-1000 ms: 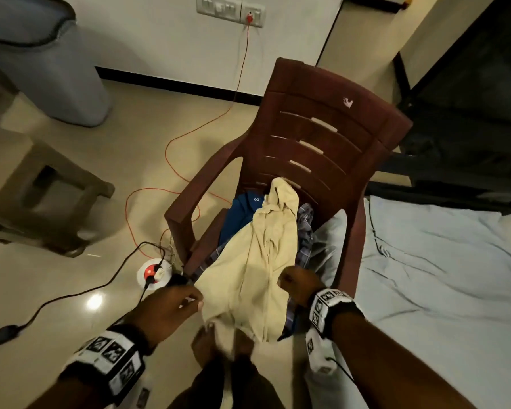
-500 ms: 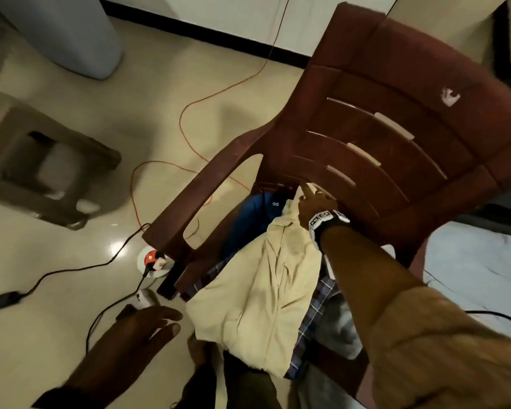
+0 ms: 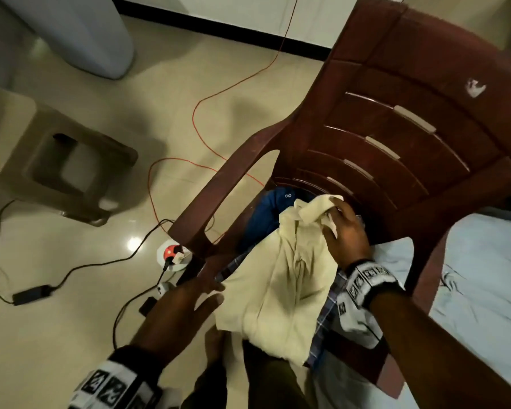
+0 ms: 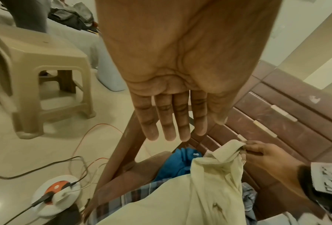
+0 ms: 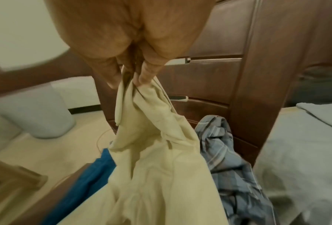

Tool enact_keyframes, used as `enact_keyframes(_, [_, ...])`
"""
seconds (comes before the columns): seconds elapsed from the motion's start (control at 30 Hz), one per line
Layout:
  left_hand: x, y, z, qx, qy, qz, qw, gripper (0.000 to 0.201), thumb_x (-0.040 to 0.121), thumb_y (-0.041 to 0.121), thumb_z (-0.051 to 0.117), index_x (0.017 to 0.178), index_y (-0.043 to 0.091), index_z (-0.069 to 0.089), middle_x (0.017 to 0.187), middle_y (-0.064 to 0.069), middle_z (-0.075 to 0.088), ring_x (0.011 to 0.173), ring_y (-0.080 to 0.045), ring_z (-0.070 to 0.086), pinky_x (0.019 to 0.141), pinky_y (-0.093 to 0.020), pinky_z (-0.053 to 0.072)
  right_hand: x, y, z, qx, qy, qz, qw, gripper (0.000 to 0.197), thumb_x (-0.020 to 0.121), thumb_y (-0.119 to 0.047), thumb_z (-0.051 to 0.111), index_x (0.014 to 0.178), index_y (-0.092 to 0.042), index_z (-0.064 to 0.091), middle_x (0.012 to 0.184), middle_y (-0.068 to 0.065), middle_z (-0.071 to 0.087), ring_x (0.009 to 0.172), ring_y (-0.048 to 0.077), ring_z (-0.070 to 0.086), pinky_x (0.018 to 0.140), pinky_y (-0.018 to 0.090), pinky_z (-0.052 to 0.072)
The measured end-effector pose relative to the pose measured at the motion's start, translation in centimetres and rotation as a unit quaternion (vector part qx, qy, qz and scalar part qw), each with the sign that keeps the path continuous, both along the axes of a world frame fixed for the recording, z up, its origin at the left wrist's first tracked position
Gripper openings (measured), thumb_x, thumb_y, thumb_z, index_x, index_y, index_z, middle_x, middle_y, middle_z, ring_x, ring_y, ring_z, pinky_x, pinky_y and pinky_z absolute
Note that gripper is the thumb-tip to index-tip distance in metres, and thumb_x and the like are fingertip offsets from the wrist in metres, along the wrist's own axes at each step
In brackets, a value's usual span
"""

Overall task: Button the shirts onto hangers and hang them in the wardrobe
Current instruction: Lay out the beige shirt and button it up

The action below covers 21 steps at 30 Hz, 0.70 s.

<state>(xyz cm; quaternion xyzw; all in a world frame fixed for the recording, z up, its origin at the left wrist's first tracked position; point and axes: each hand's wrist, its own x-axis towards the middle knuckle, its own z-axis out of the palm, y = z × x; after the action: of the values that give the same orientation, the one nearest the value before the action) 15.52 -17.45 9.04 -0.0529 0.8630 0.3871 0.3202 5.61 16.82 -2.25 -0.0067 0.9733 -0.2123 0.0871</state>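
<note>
A cream shirt (image 3: 281, 278) lies on top of a heap of clothes on the seat of a brown plastic chair (image 3: 396, 119). My right hand (image 3: 341, 228) pinches the shirt's collar end (image 5: 140, 97) near the chair back and lifts it a little. My left hand (image 3: 186, 302) hovers with straight fingers (image 4: 167, 121) just left of the shirt's lower edge and holds nothing. Under the cream shirt lie a blue garment (image 3: 270, 214) and a checked shirt (image 5: 224, 153). No hanger or wardrobe shows in any view.
A beige plastic stool (image 3: 42, 154) stands on the floor to the left. An orange cable (image 3: 201, 113), black cables and a round white extension reel (image 3: 171, 255) lie beside the chair. A grey bin (image 3: 80, 31) stands by the wall. A bed with a pale sheet (image 3: 472, 278) is at the right.
My right hand went from the shirt's lower edge up to its collar, gripped it and drew it up. My left hand let go of the fabric and spread open. The view came closer.
</note>
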Motion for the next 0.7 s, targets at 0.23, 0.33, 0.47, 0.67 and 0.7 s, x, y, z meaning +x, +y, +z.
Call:
enact_keyframes(0.23, [0.0,2.8,4.1,0.18,0.075,-0.005,0.981,0.03,0.097,0.041,0.063,0.125,0.033,0.067,0.122,0.021,0.067,0.118,0.003,0.06,0.099,-0.026,0.05,14.1,-4.5,12.4,-0.097,0.137,-0.019,0.986,0.048,0.094,-0.023,0.063,0.133,0.004,0.057,0.151,0.013,0.043,0.14,0.027,0.043,0.112,0.038,0.041])
enact_keyframes(0.33, [1.7,4.3,7.5,0.181,0.151,-0.141,0.962,0.054,0.092,0.053,0.063,0.143,0.04,0.049,0.14,0.03,0.05,0.134,0.012,0.04,0.111,-0.02,0.037,19.6,-7.5,18.3,-0.089,0.167,-0.002,0.982,0.048,0.096,-0.028,0.061,0.13,0.005,0.059,0.152,0.014,0.043,0.143,0.024,0.039,0.117,0.032,0.034])
enact_keyframes(0.47, [7.1,5.0,12.9,0.166,0.189,-0.284,0.925,0.051,0.091,0.062,0.05,0.135,0.037,0.051,0.126,0.02,0.062,0.115,0.001,0.058,0.098,-0.035,0.051,27.5,-11.4,25.4,-0.061,0.212,-0.015,0.975,0.054,0.095,-0.032,0.06,0.14,-0.003,0.051,0.152,0.008,0.043,0.143,0.014,0.039,0.115,0.022,0.033])
enact_keyframes(0.67, [15.1,5.2,19.2,0.286,0.071,-0.332,0.896,0.027,0.094,0.04,0.064,0.114,0.022,0.069,0.102,0.004,0.075,0.093,-0.01,0.072,0.081,-0.047,0.06,39.5,-13.9,32.0,-0.049,0.25,-0.078,0.964,0.053,0.094,-0.031,0.062,0.139,-0.004,0.055,0.152,0.003,0.046,0.139,0.012,0.045,0.108,0.024,0.043])
enact_keyframes(0.7, [16.2,5.9,20.2,0.304,0.056,-0.339,0.889,0.026,0.094,0.034,0.066,0.113,0.018,0.071,0.103,0.001,0.076,0.094,-0.014,0.073,0.083,-0.049,0.06,41.2,-13.7,32.6,-0.046,0.24,-0.091,0.965,0.052,0.094,-0.033,0.063,0.14,-0.008,0.056,0.152,0.0,0.046,0.137,0.011,0.047,0.107,0.027,0.046])
